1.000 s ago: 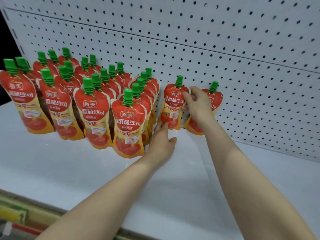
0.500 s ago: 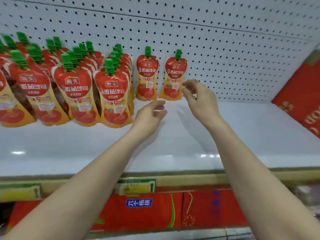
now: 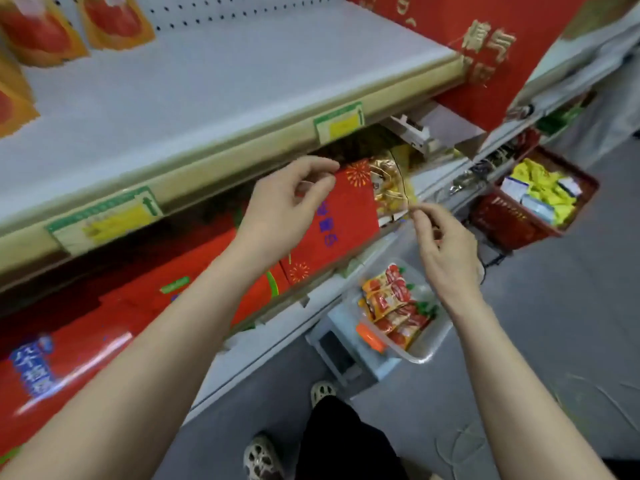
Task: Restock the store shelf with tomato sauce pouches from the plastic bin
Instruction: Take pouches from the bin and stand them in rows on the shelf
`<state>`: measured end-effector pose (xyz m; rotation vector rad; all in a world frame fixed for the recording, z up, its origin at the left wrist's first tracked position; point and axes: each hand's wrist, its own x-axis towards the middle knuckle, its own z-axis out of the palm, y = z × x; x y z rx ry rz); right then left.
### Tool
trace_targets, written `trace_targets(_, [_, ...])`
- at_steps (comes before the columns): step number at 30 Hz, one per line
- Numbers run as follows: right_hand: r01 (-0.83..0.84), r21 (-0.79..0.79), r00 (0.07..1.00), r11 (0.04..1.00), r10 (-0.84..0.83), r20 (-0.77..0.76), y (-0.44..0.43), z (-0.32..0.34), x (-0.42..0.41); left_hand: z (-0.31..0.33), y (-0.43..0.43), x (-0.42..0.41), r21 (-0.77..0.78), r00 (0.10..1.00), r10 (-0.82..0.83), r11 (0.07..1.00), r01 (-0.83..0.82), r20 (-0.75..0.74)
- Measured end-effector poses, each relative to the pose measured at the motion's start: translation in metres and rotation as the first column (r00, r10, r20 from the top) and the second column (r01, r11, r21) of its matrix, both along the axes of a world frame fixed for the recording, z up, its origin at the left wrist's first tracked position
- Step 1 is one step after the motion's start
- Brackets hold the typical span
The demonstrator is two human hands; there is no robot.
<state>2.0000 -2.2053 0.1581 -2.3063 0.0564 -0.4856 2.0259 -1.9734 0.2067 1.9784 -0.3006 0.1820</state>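
Observation:
The clear plastic bin (image 3: 427,353) sits on a small stool on the floor, below and between my hands, with several tomato sauce pouches (image 3: 394,306) lying in it. The white shelf (image 3: 194,84) runs across the upper left; the bottoms of stocked pouches (image 3: 116,19) show at its top left corner. My left hand (image 3: 287,213) hovers in front of the shelf edge, fingers loosely curled, holding nothing. My right hand (image 3: 446,251) hangs above the bin, fingers apart and empty.
Red cartons (image 3: 339,223) fill the lower shelf behind my left hand. A red basket (image 3: 509,223) with yellow packets stands on the floor at the right. A red sign (image 3: 485,53) hangs at the shelf's right end. My feet (image 3: 263,459) are on the grey floor.
Both hands have come away from the pouches on the shelf and dropped below its front edge. My view has swung down and right, bringing the bin and floor into sight.

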Motion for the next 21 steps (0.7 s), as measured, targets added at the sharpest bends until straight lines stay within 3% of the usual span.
trace_targets(4, [0.181,0.056,0.936,0.982,-0.154,-0.316,-0.066,-0.093,-0.043,-0.09,-0.066,0.001,0.079,0.966,-0.138,0.984,0.158,-0.217])
trace_targets(10, [0.289,0.037,0.715,0.957,-0.19,-0.673,-0.129,-0.208,-0.033,-0.251,-0.155,0.019,0.281,0.814,-0.184,0.878,0.388,-0.551])
trace_targets(17, [0.219,-0.078,0.473,0.973,-0.175,-0.864,-0.173,-0.341,0.061,-0.405,-0.24,0.074,0.508,0.802,-0.147,0.705,0.495,-0.579])
trace_targets(21, [0.322,-0.092,0.425,0.942,-0.231,-0.875,-0.175,-0.392,0.081,-0.48,-0.264,0.095,0.624,0.819,-0.147,0.578,0.526,-0.555])
